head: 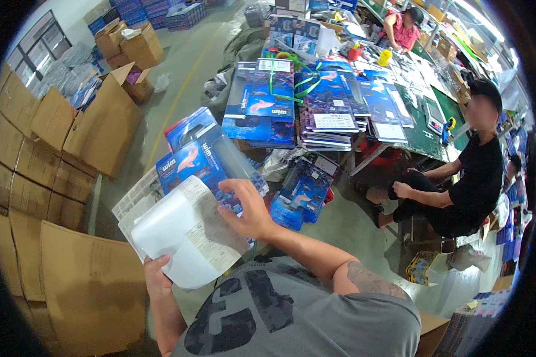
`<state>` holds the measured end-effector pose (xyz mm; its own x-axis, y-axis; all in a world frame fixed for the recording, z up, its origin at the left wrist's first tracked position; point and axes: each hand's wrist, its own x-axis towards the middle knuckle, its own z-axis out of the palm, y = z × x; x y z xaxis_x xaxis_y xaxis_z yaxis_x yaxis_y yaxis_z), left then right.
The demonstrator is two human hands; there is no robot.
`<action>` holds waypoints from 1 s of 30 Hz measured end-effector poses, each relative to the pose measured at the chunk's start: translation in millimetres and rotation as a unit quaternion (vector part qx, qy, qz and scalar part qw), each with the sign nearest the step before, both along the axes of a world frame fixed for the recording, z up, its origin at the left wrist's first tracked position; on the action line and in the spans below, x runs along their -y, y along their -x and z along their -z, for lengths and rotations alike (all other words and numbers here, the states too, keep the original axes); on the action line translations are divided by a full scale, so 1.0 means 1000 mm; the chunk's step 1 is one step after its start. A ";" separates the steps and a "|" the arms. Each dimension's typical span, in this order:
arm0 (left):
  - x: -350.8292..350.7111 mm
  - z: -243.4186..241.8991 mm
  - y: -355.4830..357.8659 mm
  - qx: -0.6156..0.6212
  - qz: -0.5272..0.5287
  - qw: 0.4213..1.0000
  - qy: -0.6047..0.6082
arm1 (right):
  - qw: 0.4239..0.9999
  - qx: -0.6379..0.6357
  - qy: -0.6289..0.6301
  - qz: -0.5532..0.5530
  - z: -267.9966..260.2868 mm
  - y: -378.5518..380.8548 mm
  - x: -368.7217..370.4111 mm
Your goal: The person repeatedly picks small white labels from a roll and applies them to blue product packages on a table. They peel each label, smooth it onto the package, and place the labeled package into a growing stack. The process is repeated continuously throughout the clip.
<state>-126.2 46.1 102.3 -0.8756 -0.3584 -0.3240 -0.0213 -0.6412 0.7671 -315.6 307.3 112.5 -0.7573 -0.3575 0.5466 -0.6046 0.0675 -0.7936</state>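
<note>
My left hand grips the lower left edge of a sheaf of printed label sheets, thumb on top. The upper sheet curls over, so its white back faces up. Above the sheets, my right hand is held with thumb and index finger apart, and I see nothing between them. Its fingertips are over a blue printed package with a dolphin picture and a clear window. A second blue package lies just beyond it. Whether my right fingertips touch the sheets or the package is unclear.
Stacks of blue packages and green straps cover the near table end. More packages rest lower down. Cartons line the left. A seated person is at right; another person works at the far table.
</note>
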 end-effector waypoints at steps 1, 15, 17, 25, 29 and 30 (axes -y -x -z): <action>-0.007 -0.007 0.006 -0.009 0.008 1.000 0.007 | 0.999 -0.035 0.005 0.001 -0.005 0.002 -0.003; -0.033 -0.044 0.035 -0.022 0.158 0.987 0.012 | 0.967 -0.205 -0.087 -0.123 -0.072 -0.015 -0.013; -0.036 -0.046 0.036 -0.041 0.153 0.987 0.005 | 0.967 -0.204 -0.104 -0.111 -0.073 -0.021 -0.012; -0.031 -0.048 0.030 -0.050 0.176 0.982 -0.047 | 0.953 -0.263 -0.112 -0.101 -0.069 -0.025 -0.009; -0.030 -0.050 0.026 -0.010 0.189 0.982 -0.017 | 0.947 -0.267 -0.135 -0.120 -0.068 -0.027 -0.006; -0.031 -0.050 0.025 -0.001 0.188 0.982 0.003 | 0.946 -0.266 -0.141 -0.121 -0.067 -0.027 -0.005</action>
